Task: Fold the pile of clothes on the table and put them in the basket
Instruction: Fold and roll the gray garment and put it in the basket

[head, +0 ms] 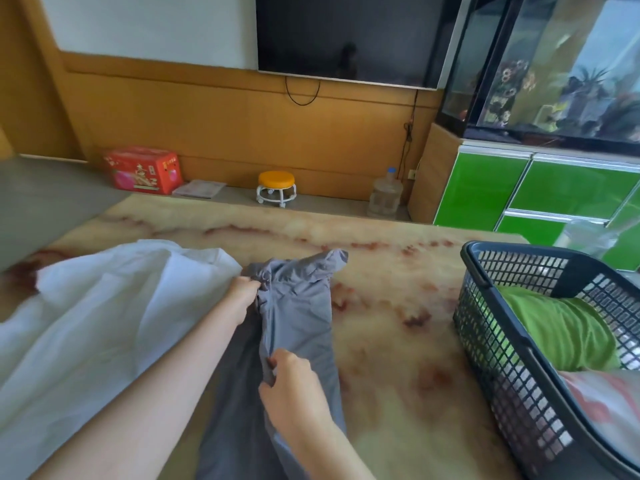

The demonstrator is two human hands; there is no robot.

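Grey garment [298, 306] lies lengthwise on the desk [398, 341], about centre, running from the near edge away from the person. Cloth is bunched and creased, with the far end crumpled into a loose flap.

Left hand [244, 289] is at the garment's far left edge, fingers curled round a gathered fold of grey cloth. Right hand [294, 386] is nearer the person. Its fingers [277, 362] and thumb pinch a ridge of the same cloth along the left side. Both forearms are bare and reach in from the lower left.

White garment [104, 306] lies spread and rumpled on the left part of the desk. Its edge touches the grey one near the left hand.

Dark mesh basket [491, 341] stands on the right side of the desk, apart from the grey garment. Inside is a folded green garment [561, 327]. Nearer the person lies a pale cloth with a reddish print [606, 400], but I cannot tell what kind of item it is.

Desk surface is cream marble pattern with red veining.

On the floor beyond, along the wood-panelled wall: red box [142, 169], small orange-topped stool [276, 183], clear water bottle [384, 195]. A dark television [346, 32] hangs above. At the right is a green cabinet [485, 192] with an aquarium [554, 64] on top.
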